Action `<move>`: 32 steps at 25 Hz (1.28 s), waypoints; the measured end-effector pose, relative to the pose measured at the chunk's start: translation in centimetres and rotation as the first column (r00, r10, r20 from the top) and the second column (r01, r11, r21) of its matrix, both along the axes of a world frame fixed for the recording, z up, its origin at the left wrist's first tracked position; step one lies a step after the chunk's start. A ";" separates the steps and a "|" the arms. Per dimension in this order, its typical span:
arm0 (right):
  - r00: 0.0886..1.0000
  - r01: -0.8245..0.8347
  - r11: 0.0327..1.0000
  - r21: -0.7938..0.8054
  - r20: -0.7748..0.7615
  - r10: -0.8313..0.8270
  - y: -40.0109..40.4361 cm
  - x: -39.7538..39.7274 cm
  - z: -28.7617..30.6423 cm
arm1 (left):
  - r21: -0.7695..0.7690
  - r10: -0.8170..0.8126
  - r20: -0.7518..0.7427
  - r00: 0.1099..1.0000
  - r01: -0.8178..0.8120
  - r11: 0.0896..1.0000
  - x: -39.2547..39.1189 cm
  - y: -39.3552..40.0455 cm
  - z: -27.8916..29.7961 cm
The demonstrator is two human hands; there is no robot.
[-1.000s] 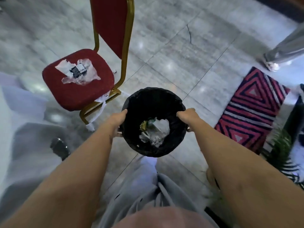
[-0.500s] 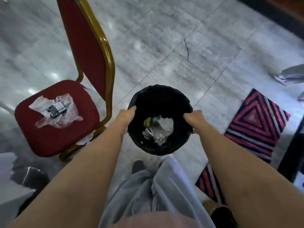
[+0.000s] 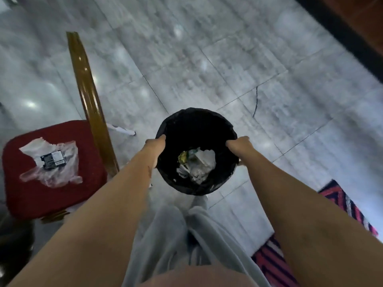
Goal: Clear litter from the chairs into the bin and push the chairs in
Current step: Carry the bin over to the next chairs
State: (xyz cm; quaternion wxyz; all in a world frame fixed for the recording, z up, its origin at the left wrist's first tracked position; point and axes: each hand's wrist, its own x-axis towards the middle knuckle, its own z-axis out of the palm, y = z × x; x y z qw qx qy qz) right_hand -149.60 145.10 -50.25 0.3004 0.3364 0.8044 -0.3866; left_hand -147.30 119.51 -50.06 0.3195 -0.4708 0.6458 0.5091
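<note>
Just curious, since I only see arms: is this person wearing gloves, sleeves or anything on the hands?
No gloves and no sleeves in view: both forearms are bare to the frame edge. The left hand and right hand show no rings, watch or bands. Light grey trousers appear below.

Floor (image 3: 228, 59): big grey stone tiles that looked like marble, shiny, with thin dark lines between them.
Crack (image 3: 256, 102): a thin dark crack ran down one tile, past the middle of the floor.
Light: small bright spots shone on the tiles at the left and in the middle, like lamps seen in a mirror.
Rug (image 3: 339, 201): a rug with red, pink, dark and white stripes lay on the floor at the lower right.
Top right corner (image 3: 352, 23): a dark strip ran beside a brown wooden part; it was too blurry to tell more.
</note>
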 end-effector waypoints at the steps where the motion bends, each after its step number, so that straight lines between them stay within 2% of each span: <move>1: 1.000 -0.025 1.000 -0.005 -0.009 0.025 0.2 -2.3 0.1 | -0.009 0.025 -0.014 1.000 -0.025 1.000 -1.7 0.4 0.2; 5: 0.995 -0.094 0.996 -0.005 -0.020 0.094 -0.5 -12.0 -0.6 | -0.048 0.042 -0.140 0.989 -0.049 0.998 -9.2 0.7 0.6; 8: 0.988 -0.156 0.988 -0.015 -0.008 0.155 -2.3 -19.4 -1.5 | -0.047 0.163 -0.169 0.972 -0.174 0.984 -15.0 -0.6 0.1; 12: 0.976 -0.216 0.976 0.001 0.008 0.216 -6.1 -28.8 -1.3 | -0.003 0.350 -0.074 0.934 -0.351 0.936 -22.9 -4.6 0.9; 16: 0.951 -0.309 0.951 -0.027 -0.007 0.309 -11.6 -38.4 -0.8 | -0.015 0.444 -0.087 0.892 -0.447 0.895 -30.9 -10.2 0.2; 20: 0.909 -0.418 0.907 -0.048 -0.007 0.418 -18.4 -46.6 -1.4 | -0.052 0.506 -0.090 0.858 -0.511 0.858 -36.7 -17.5 -5.7; 21: 0.884 -0.465 0.883 -0.057 0.014 0.466 -21.6 -50.2 -1.5 | -0.042 0.575 -0.081 0.814 -0.579 0.814 -38.7 -20.4 -7.5; 22: 0.883 -0.469 0.882 -0.053 0.004 0.469 -21.9 -50.6 -1.6 | -0.007 0.596 -0.101 0.796 -0.600 0.800 -38.7 -20.7 -8.2; 23: 0.862 -0.506 0.861 -0.053 -0.002 0.506 -23.5 -52.3 -1.7 | 0.043 0.633 -0.126 0.764 -0.633 0.773 -39.5 -21.7 -7.5; 25: 0.828 -0.560 0.826 -0.063 -0.006 0.561 -27.1 -55.9 -2.0 | 0.075 0.680 -0.122 0.723 -0.677 0.732 -41.5 -22.2 -1.3; 26: 0.799 -0.599 0.796 -0.087 -0.002 0.601 -29.9 -58.8 -1.8 | 0.093 0.726 -0.139 0.674 -0.721 0.687 -43.1 -23.1 1.4; 32: 0.607 -0.791 0.597 -0.134 -0.041 0.794 -43.5 -67.6 -0.6 | 0.085 0.865 -0.178 0.469 -0.869 0.488 -46.9 -30.4 3.8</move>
